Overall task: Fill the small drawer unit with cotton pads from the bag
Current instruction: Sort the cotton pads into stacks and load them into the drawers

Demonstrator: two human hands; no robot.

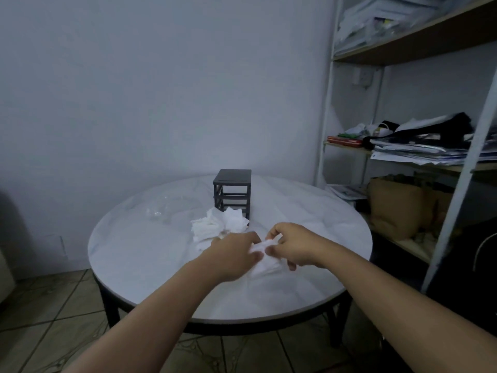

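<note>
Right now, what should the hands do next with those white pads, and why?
Probably lift the held cotton pads toward the drawer unit. The left hand and right hand both grip that bunch low over the table, while the unit stands farther back, behind a loose pile of pads, and its slots look dark.

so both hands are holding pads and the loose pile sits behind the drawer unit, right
Not behind: the head view shows the pile in front of the drawer unit, nearer the person. The left hand and right hand do hold pads.
</note>
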